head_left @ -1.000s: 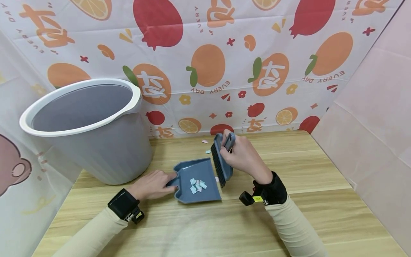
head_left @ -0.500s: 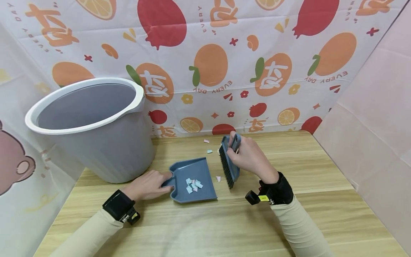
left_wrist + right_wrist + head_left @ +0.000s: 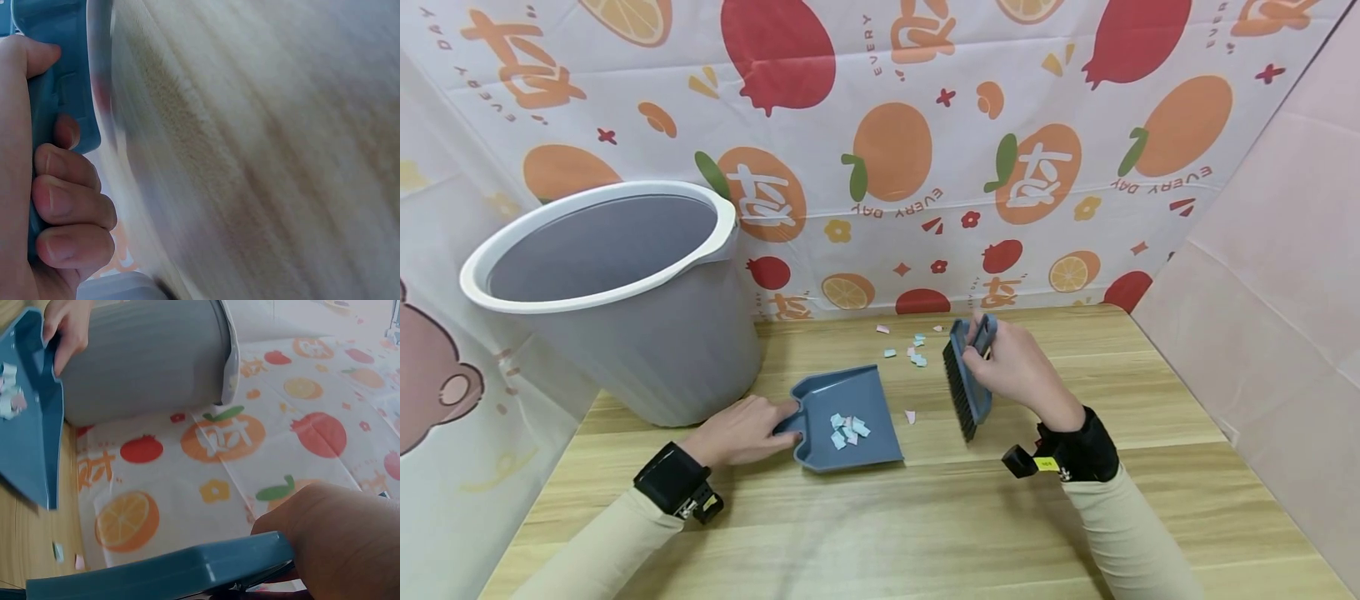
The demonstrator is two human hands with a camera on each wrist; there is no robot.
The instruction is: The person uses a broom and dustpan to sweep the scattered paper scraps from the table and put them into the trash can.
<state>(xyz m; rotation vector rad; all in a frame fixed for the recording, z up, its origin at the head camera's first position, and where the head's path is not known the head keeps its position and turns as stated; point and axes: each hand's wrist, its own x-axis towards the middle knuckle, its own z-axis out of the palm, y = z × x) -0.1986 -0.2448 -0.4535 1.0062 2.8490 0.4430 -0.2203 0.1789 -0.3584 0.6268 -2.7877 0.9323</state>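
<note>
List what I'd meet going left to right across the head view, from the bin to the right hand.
Grey bin, left hand, blue dustpan, lone pink scrap just off the dustpan's front edge, blue brush, right hand.

Dustpan (image 3: 878, 446) is lying on table (image 3: 865, 542), scraps (image 3: 848, 430) sitting inside. I'm gripping its handle (image 3: 789, 423) at left with my left hand (image 3: 741, 433), holding brush (image 3: 972, 379) to its right in my right hand (image 3: 1018, 371). One loose scrap (image 3: 911, 417) is lying between, others farther back. Bin (image 3: 658, 358) standing behind left hand, cloth (image 3: 880, 242) hanging behind table.
</note>
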